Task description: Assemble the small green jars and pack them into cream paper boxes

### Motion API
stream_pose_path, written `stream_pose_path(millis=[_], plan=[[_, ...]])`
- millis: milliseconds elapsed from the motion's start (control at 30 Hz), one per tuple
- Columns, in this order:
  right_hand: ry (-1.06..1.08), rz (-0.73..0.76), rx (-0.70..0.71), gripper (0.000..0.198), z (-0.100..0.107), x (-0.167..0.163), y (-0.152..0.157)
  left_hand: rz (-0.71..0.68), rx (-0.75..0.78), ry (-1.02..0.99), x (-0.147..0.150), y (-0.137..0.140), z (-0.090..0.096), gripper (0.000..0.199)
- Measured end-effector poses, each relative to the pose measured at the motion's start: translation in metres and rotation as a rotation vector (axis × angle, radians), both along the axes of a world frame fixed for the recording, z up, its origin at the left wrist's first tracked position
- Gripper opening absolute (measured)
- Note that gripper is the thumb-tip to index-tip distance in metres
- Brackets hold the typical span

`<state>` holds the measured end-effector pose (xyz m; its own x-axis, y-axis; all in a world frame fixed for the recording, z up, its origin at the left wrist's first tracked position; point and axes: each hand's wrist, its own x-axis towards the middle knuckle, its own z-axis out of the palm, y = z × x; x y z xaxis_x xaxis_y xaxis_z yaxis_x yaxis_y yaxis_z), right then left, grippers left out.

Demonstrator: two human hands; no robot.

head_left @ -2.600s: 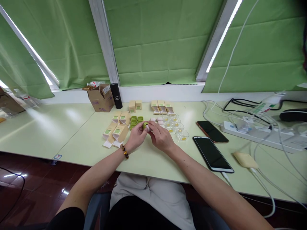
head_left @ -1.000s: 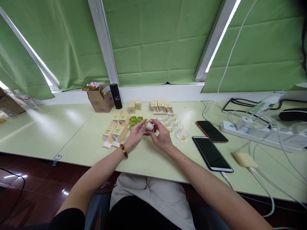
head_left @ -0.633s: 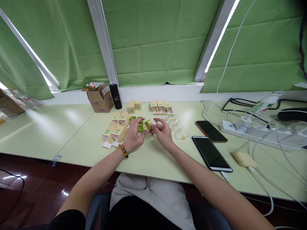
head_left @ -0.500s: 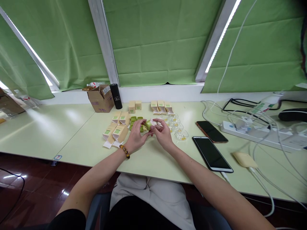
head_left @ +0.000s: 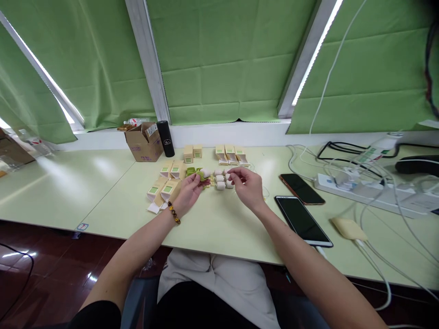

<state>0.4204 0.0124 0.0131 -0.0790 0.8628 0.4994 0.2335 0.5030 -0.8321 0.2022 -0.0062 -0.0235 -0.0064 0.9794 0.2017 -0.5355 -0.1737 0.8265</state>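
Note:
My left hand [head_left: 189, 191] is closed around a small green cup-like piece [head_left: 201, 176], with a rounded white piece [head_left: 206, 172] showing at its upper end. More green pieces [head_left: 190, 171] lie on the table just behind it. My right hand [head_left: 246, 183] has its fingertips pinched together beside a cluster of small white cylindrical pieces [head_left: 220, 185]. Whatever that pinch may hold is hidden. Clear plastic pieces lie mostly covered behind the right hand. Left of my left hand stand several small cream boxes [head_left: 170, 188] with green labels, some with open flaps.
Further back are more cream boxes [head_left: 230, 151]. A cardboard carton [head_left: 146, 145] and black cylinder [head_left: 166, 139] stand by the wall. Two phones [head_left: 302, 221], a power strip [head_left: 370, 195], a cream charger [head_left: 348, 227] and tangled cables occupy the right side.
My hands have moved apart. My right hand has shifted right, over the clear plastic pieces, revealing the white pieces. My left hand has drawn slightly left, keeping the green piece.

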Motion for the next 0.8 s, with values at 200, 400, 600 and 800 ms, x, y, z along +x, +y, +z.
stream_pose_path(millis=[200, 400, 600, 800], plan=[[-0.832, -0.267, 0.089, 0.015, 0.033, 0.057, 0.004, 0.018, -0.046, -0.13, -0.004, 0.0, 0.004, 0.018], [-1.109, -0.217, 0.093, 0.013, 0.009, 0.106, 0.011, 0.036, -0.03, -0.129, -0.003, 0.001, 0.005, 0.015], [-1.112, -0.165, 0.117, 0.017, -0.01, 0.109, 0.015, 0.041, -0.016, -0.099, -0.003, 0.001, 0.005, 0.016], [-0.698, 0.146, 0.03, 0.015, 0.02, 0.084, 0.001, 0.064, 0.002, -0.109, -0.006, 0.002, 0.003, 0.018]])
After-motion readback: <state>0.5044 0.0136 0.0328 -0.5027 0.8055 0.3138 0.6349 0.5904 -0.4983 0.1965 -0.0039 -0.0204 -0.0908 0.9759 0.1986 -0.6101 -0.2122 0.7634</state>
